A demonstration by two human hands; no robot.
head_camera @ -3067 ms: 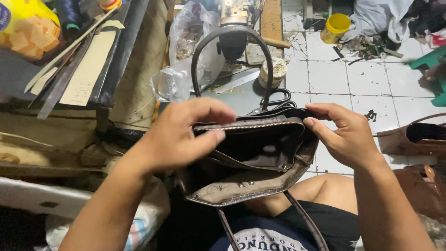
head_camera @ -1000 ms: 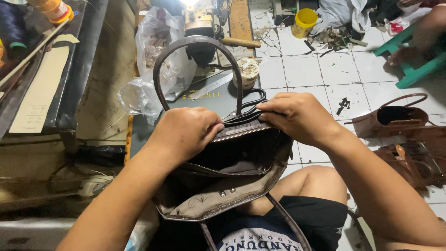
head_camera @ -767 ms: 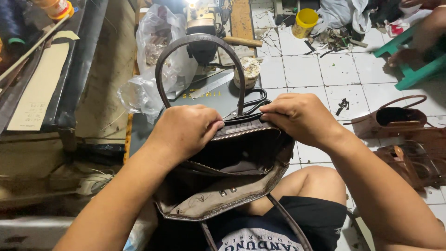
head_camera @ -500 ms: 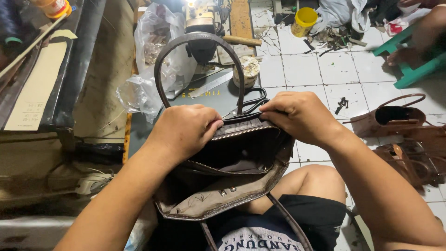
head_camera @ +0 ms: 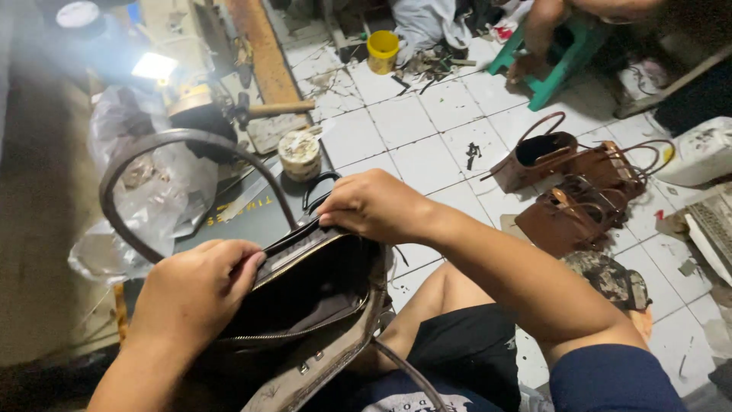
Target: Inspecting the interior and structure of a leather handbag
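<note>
The dark brown handbag (head_camera: 305, 305) lay open-mouthed across the person's lap, held between both hands. The left hand (head_camera: 194, 297) was closed on the near-left rim, fingers curled over the edge by the zipper (head_camera: 297, 259) that ran along the opening. The right hand (head_camera: 374, 204) pinched the far rim, fingertips folded down onto it, so the two hands kept the mouth of the bag spread and its dark lining showed between them. One long handle (head_camera: 175, 145) arched up beyond the left hand; the other strap (head_camera: 408, 374) trailed down toward the person's shorts.

To my eye the work stood at checking or dressing the top edge and zipper line, the bag being held wide for a look inside. I judged the next move would need a firm hold with one hand while the other ran along the rim, without letting the opening sag shut.

Just beyond the right hand sat black scissors (head_camera: 316, 191) and a small round tub (head_camera: 300, 155) on the table (head_camera: 252, 221), with a crumpled plastic bag (head_camera: 145, 191) past the left hand. Well off to the right, several tan handbags (head_camera: 579, 191) stood on the tiled floor (head_camera: 427, 130), and a yellow tub (head_camera: 383, 50) farther away.
</note>
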